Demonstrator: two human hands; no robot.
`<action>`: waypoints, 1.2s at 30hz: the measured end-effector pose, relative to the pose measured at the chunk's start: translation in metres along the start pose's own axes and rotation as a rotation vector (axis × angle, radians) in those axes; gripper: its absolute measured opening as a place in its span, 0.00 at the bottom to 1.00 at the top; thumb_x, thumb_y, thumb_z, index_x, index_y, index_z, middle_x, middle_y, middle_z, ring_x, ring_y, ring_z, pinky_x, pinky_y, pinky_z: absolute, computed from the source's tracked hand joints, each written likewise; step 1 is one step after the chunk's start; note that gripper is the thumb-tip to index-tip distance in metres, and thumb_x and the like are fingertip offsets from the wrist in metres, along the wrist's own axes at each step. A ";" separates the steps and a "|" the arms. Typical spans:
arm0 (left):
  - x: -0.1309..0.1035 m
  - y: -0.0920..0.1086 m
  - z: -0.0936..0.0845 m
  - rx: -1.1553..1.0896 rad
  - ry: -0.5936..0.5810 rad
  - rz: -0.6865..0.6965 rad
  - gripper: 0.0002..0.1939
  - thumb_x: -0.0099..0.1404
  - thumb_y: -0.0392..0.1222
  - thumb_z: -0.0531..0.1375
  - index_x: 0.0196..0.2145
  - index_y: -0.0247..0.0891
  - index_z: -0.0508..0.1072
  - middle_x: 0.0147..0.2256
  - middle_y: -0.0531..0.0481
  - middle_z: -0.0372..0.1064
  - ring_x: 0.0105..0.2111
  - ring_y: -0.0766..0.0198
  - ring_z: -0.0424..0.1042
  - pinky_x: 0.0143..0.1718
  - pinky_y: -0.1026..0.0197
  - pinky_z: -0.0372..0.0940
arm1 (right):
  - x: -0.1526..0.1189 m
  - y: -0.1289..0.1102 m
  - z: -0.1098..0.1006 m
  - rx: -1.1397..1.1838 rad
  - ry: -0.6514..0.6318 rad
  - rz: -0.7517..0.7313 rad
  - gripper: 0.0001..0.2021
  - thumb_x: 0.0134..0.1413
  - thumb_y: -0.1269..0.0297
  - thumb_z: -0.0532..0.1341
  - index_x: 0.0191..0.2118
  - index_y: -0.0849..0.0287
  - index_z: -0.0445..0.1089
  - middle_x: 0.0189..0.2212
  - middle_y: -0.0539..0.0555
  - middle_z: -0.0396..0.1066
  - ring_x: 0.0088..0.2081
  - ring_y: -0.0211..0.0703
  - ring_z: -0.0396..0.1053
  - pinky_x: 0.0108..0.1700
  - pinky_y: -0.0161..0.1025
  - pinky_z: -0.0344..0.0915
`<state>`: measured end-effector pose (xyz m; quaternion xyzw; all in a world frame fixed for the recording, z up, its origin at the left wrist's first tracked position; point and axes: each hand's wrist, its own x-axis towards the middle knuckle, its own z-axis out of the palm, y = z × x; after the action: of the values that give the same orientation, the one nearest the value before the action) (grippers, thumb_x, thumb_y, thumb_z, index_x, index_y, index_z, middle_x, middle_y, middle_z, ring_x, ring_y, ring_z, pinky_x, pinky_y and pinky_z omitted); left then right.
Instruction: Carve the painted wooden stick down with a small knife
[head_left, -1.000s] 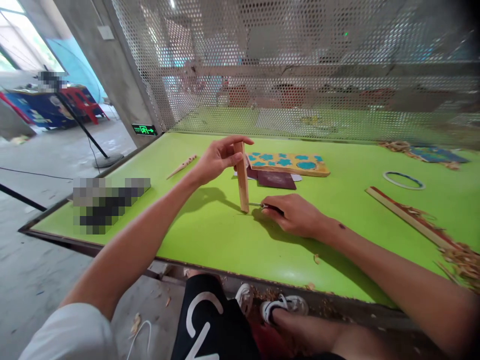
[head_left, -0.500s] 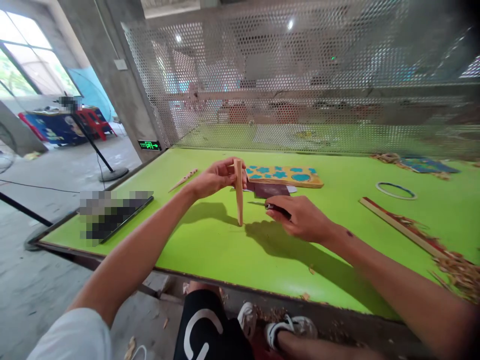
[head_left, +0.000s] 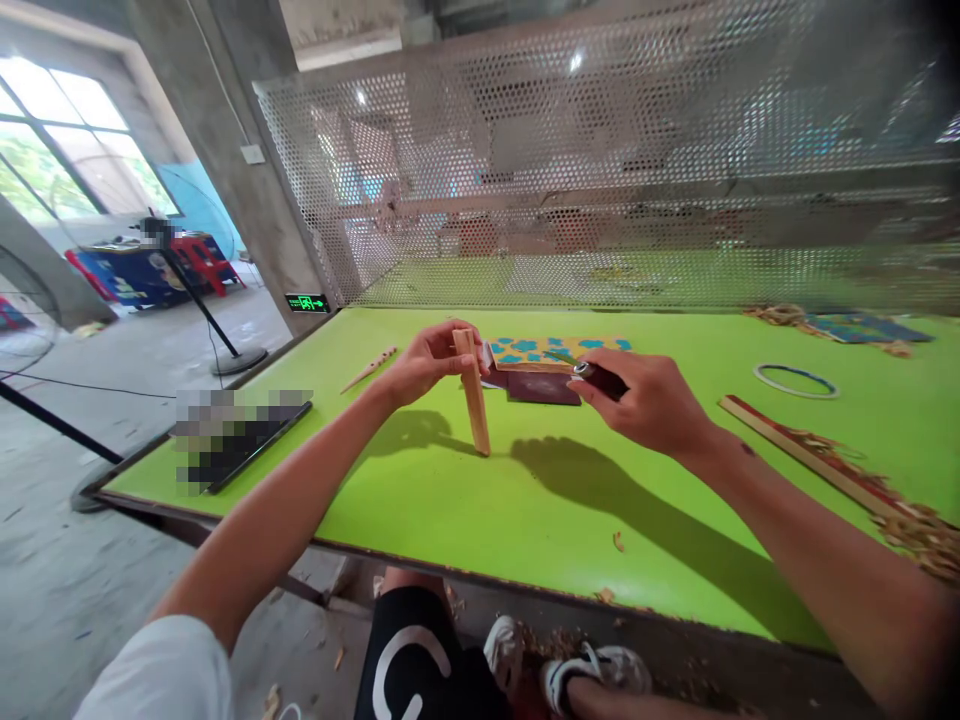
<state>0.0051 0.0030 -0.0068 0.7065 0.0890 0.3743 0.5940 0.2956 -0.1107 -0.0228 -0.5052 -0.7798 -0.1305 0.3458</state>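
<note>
Fingers of my left hand [head_left: 439,362] pinch the upper part of a wooden stick [head_left: 474,410], whose lower end meets the green table [head_left: 420,510]. The stick leans slightly, its top toward the left. My right hand [head_left: 637,395] is wrapped round the dark handle of a knife [head_left: 600,380]. The knife's blade points left, apart from the stick. Behind the hands lies a yellow board with blue-green shapes [head_left: 517,350], partly covered by my right hand in this view. A dark brown sheet [head_left: 544,388] rests in front of the board.
Left of my hands are a carved pointed stick [head_left: 369,369] and a dark flat device [head_left: 255,445], partly pixelated. At the right lie a ring [head_left: 795,381], a long wood strip [head_left: 802,445] and shavings [head_left: 926,540]. A perforated metal screen [head_left: 570,200] stands behind.
My right hand has moved up and to the right with the knife, away from the stick. The stick in my left hand has tilted, its top going left. The view has shifted slightly.
</note>
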 end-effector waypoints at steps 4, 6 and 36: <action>-0.002 0.004 -0.002 -0.069 -0.127 -0.048 0.17 0.62 0.40 0.68 0.49 0.41 0.79 0.38 0.46 0.77 0.40 0.59 0.79 0.48 0.53 0.73 | 0.002 0.009 -0.006 -0.015 0.032 0.043 0.14 0.62 0.52 0.58 0.44 0.55 0.75 0.35 0.57 0.78 0.34 0.49 0.74 0.39 0.43 0.65; -0.002 0.006 -0.002 -0.096 -0.184 -0.081 0.20 0.64 0.41 0.67 0.54 0.44 0.77 0.40 0.45 0.76 0.42 0.58 0.79 0.51 0.51 0.72 | 0.003 0.011 -0.007 -0.013 0.043 0.059 0.15 0.62 0.52 0.58 0.45 0.55 0.75 0.34 0.57 0.78 0.33 0.49 0.73 0.37 0.42 0.65; 0.002 -0.005 -0.017 -0.012 0.027 -0.013 0.18 0.54 0.34 0.71 0.40 0.39 0.69 0.41 0.46 0.77 0.44 0.54 0.79 0.40 0.56 0.73 | 0.003 0.012 -0.003 0.010 0.023 0.049 0.11 0.60 0.53 0.59 0.39 0.54 0.73 0.33 0.54 0.77 0.32 0.48 0.72 0.37 0.42 0.64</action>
<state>-0.0029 0.0184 -0.0099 0.6972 0.0995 0.3803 0.5995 0.3068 -0.1050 -0.0202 -0.5209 -0.7639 -0.1239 0.3602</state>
